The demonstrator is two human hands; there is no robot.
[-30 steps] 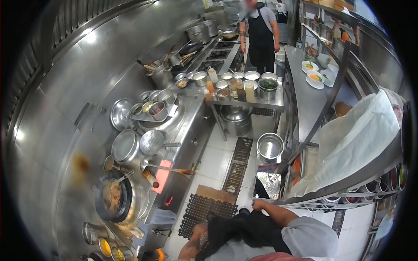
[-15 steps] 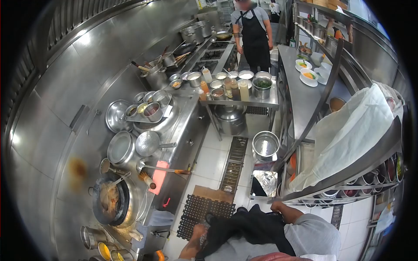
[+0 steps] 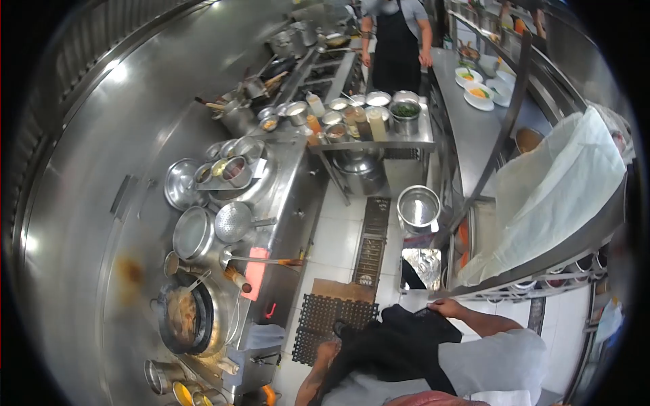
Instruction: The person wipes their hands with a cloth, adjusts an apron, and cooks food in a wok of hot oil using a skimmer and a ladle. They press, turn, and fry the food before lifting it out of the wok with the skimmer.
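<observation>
A black apron (image 3: 389, 342) hangs over my front, its upper edge bunched and spread between my hands. My right hand (image 3: 447, 308) is closed on the apron's right corner, the arm stretched out to the side. At the apron's left edge is my left hand (image 3: 328, 349), low and curled, apparently gripping the cloth; its fingers are small and partly hidden. To the left, a dark wok (image 3: 164, 323) with brown liquid and a utensil in it sits on the stove. A ladle (image 3: 261, 260) and a brush (image 3: 237, 277) lie near a pink cloth (image 3: 254, 274) on the stove edge.
A perforated strainer (image 3: 233, 223) and metal bowls line the left counter. Ahead stands a small table (image 3: 379, 145) with sauce bottles and pots. A co-worker (image 3: 397, 51) in a black apron stands beyond it. A black mat (image 3: 325, 325) lies on the floor; shelving (image 3: 589, 203) borders the right.
My view has tilted and shifted slightly. My right hand has moved up and outward, pulling the apron's corner wider. My left hand has come a little higher beside the apron.
</observation>
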